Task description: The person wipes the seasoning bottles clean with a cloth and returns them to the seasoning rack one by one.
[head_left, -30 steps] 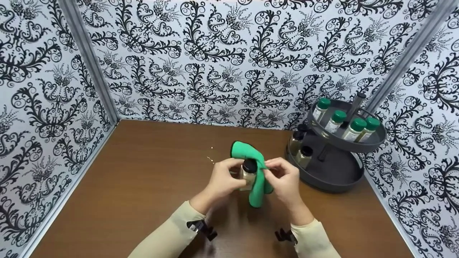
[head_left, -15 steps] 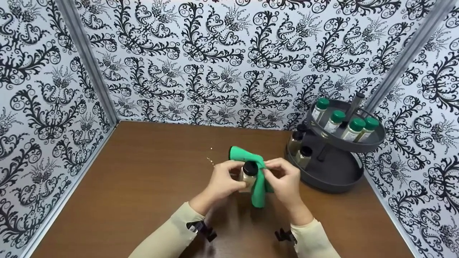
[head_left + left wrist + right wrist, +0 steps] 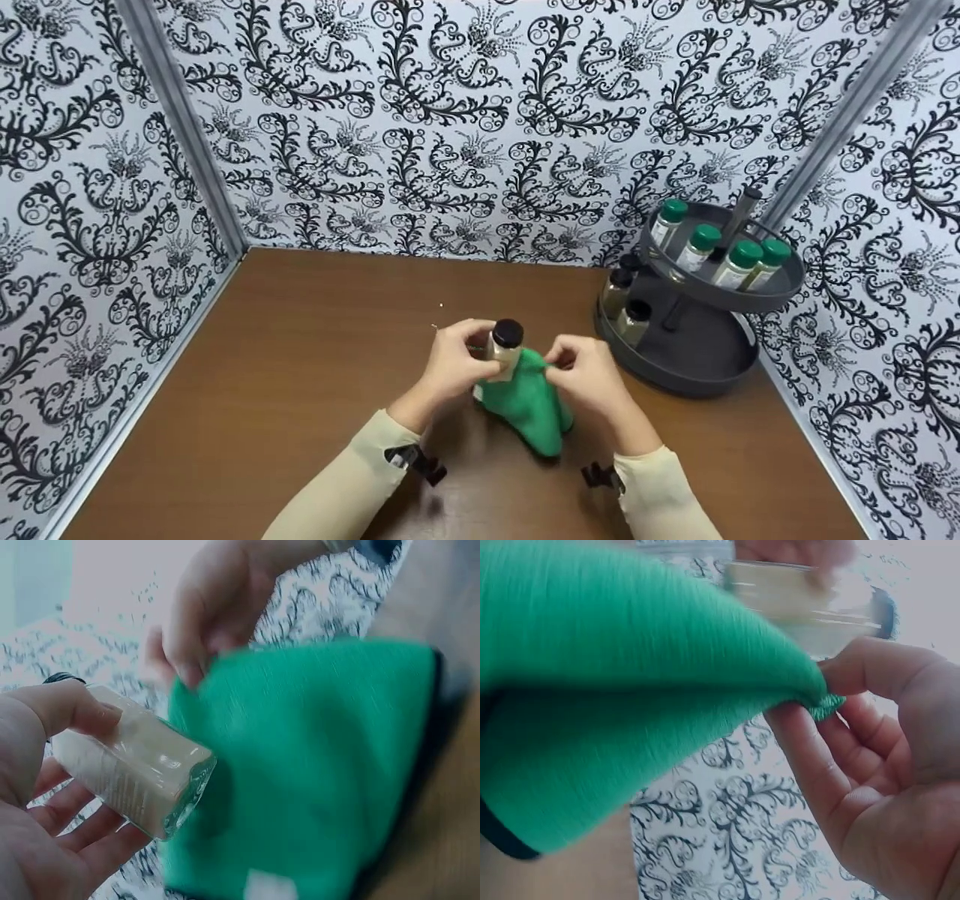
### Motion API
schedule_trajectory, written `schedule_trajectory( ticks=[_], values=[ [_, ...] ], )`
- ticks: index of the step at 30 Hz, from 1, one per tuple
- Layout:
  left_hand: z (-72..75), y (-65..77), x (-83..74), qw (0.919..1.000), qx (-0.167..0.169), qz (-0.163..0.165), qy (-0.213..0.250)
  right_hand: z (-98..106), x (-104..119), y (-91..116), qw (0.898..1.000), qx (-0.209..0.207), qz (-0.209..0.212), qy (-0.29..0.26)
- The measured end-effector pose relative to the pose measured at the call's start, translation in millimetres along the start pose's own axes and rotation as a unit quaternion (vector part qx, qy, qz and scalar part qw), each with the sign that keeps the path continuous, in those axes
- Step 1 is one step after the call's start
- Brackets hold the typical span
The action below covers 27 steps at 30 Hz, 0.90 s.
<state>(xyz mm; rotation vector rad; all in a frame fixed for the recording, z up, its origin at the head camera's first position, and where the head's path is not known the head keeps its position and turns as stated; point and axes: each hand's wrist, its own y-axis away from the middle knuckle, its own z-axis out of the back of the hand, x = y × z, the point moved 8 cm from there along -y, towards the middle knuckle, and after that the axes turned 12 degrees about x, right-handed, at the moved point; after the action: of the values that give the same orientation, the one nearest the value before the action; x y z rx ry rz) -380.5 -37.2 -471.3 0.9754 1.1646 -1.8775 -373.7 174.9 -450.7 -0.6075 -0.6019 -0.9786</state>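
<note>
Cloth (image 3: 527, 409), likely soft and light, is pinched by the right hand (image 3: 589, 375) below frame centre; near it, the bottle (image 3: 505, 354), probably slick and breakable, is gripped by the left hand (image 3: 452, 364), best around its sides.

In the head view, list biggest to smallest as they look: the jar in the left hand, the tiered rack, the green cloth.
1. Tiered rack
2. Green cloth
3. Jar in the left hand
</note>
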Motion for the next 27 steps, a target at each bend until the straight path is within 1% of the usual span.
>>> schedule_trajectory(
  ticks=[2, 5, 8, 13, 17, 20, 22, 27],
  values=[
    [2.5, -2.2, 14.9, 0.9998, -0.007, 0.018, -0.004, 9, -4, 1, 1.0, -0.023, -0.014, 0.008],
    [4.7, -3.1, 36.8, 0.9987, -0.012, 0.05, 0.002, 18, -11, 3, 0.998, -0.039, -0.037, 0.017],
    [7.6, -2.7, 51.7, 0.9974, -0.02, 0.069, -0.003, 25, -17, 4, 0.997, -0.048, -0.059, 0.023],
    [12.6, -3.7, 67.6, 0.9962, -0.031, 0.079, -0.015, 38, -25, 6, 0.993, -0.078, -0.085, 0.027],
    [14.2, -4.2, 82.4, 0.9949, -0.028, 0.092, -0.031, 50, -28, 8, 0.989, -0.108, -0.095, 0.017],
    [15.4, -2.8, 92.5, 0.9937, -0.025, 0.102, -0.04, 56, -29, 10, 0.988, -0.121, -0.098, 0.014],
    [16.6, -1.7, 97.4, 0.9934, -0.024, 0.103, -0.044, 60, -30, 11, 0.987, -0.128, -0.097, 0.018],
    [19.3, -0.6, 104.6, 0.9943, -0.017, 0.093, -0.049, 69, -33, 14, 0.986, -0.14, -0.092, 0.016]
  ],
)
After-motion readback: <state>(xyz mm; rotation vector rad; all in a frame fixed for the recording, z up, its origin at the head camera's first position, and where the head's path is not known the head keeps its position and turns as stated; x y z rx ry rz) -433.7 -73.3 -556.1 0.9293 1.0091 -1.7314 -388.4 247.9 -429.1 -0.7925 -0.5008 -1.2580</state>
